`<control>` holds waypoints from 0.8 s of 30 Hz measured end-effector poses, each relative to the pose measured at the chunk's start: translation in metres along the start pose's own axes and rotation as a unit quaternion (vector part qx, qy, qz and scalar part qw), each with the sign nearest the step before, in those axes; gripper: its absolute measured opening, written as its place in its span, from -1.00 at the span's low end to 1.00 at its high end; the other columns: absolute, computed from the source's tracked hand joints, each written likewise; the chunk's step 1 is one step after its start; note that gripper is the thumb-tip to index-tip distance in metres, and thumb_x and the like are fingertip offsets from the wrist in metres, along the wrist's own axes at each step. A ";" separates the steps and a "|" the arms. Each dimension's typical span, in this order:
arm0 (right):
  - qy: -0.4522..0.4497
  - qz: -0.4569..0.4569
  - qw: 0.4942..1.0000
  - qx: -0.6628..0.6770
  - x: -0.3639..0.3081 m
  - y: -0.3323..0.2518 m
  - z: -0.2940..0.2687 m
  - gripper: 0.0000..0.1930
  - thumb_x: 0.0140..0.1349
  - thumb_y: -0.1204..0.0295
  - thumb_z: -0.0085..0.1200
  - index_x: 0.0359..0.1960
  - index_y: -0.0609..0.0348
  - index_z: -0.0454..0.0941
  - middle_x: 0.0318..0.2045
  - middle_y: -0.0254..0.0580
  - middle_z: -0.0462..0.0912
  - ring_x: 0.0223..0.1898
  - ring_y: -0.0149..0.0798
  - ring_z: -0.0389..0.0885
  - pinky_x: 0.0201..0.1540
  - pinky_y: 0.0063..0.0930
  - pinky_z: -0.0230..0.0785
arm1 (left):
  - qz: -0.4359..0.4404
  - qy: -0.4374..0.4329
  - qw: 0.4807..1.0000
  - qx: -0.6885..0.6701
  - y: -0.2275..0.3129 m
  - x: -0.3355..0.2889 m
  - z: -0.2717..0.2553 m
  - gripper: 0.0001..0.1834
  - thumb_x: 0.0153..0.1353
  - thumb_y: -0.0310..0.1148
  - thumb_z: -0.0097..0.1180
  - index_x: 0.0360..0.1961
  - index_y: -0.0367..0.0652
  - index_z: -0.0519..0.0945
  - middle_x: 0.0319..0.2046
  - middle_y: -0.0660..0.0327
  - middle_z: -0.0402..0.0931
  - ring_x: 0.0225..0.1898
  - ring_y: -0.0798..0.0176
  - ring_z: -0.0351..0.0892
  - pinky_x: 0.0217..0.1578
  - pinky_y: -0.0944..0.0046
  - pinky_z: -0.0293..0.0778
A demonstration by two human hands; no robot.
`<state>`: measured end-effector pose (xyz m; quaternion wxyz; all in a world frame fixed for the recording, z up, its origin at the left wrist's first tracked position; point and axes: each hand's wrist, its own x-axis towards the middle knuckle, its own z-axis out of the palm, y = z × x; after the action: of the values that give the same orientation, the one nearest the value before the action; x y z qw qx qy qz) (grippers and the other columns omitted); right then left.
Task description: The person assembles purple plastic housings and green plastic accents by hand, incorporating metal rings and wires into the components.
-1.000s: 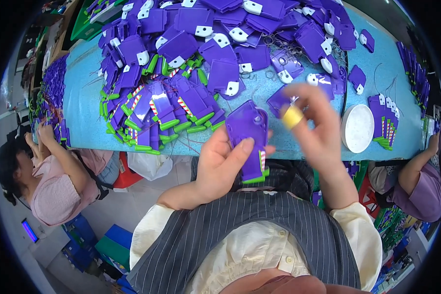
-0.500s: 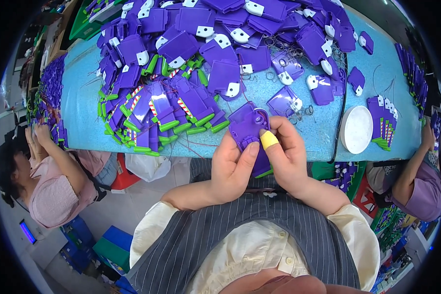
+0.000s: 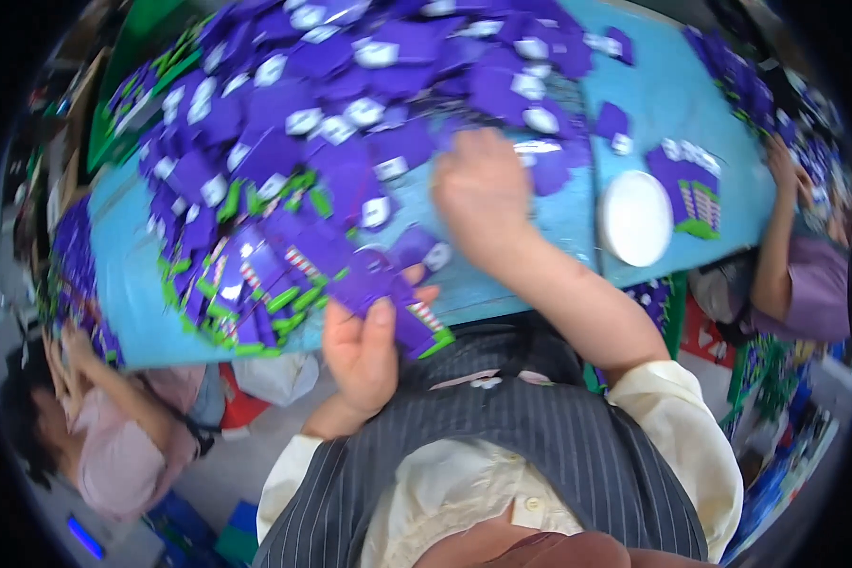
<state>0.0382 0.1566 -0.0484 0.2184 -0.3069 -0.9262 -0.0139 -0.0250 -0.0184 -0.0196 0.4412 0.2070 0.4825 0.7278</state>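
Note:
My left hand [image 3: 362, 355] is closed on a flat purple plastic part [image 3: 411, 322] just over the table's near edge, its thumb on top. The part has a green end and a red-and-white striped strip. My right hand [image 3: 483, 194] is stretched forward over the table, at the near side of a heap of purple plastic pieces [image 3: 398, 80] with white corners. Motion smears that hand, and its fingertips are hidden, so a grasp cannot be made out. Purple parts with green ends [image 3: 265, 275] lie piled to the left of my left hand.
A white round dish [image 3: 637, 220] stands on the blue table [image 3: 559, 256], right of my right arm. Beyond it lies a small row of purple-and-green parts [image 3: 686, 189]. A dark cord crosses the table. People work at left [image 3: 128, 417] and right [image 3: 805, 284].
My right hand has let go of the purple part and moved forward to the heap. My left hand has shifted left and lower with the part, which now shows its striped strip. The view has turned.

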 end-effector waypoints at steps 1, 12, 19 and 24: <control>-0.004 -0.009 1.000 -0.021 0.002 -0.001 0.002 -0.91 -0.26 0.44 0.04 -0.69 0.19 0.47 -0.53 -0.17 0.41 -0.34 -0.15 0.42 -0.36 -0.29 0.28 | 0.007 0.005 1.000 0.007 -0.004 -0.001 0.001 -0.63 0.30 -0.47 -0.16 0.11 -0.32 0.21 -0.04 -0.15 0.44 -0.13 0.04 0.56 -0.04 0.11 0.46; -0.002 0.018 0.968 0.250 -0.055 0.013 -0.104 -0.75 -0.24 0.45 0.17 -0.49 0.26 0.41 -0.41 -0.07 0.36 -0.30 -0.05 0.38 -0.32 -0.26 0.30 | 0.052 -0.085 0.991 0.087 -0.011 0.015 0.014 -0.66 0.28 -0.48 -0.12 0.06 -0.35 0.29 0.01 0.01 0.41 -0.16 0.19 0.55 -0.12 0.28 0.46; 0.082 0.115 0.909 0.392 -0.090 0.025 -0.096 -0.89 0.00 0.52 0.03 -0.42 0.23 0.39 -0.40 -0.06 0.33 -0.29 -0.01 0.37 -0.30 -0.25 0.26 | 0.027 -0.106 0.991 0.074 -0.032 0.011 0.044 -0.70 0.28 -0.50 -0.10 0.03 -0.33 0.31 -0.07 0.05 0.45 -0.17 0.22 0.53 -0.10 0.25 0.43; 0.122 0.205 0.965 0.106 -0.128 0.087 -0.145 -0.87 -0.09 0.60 0.01 -0.44 0.18 0.43 -0.47 -0.05 0.40 -0.44 0.03 0.40 -0.40 -0.18 0.24 | -0.124 -0.177 0.976 0.034 -0.020 0.020 0.048 -0.63 0.28 -0.51 -0.12 0.11 -0.30 0.22 -0.03 -0.04 0.42 -0.07 0.04 0.52 -0.01 -0.01 0.44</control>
<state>0.2371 0.1317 0.0206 0.3590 -0.4611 -0.8063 0.0918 0.0084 0.0264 -0.0178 0.5989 0.2860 0.4429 0.6027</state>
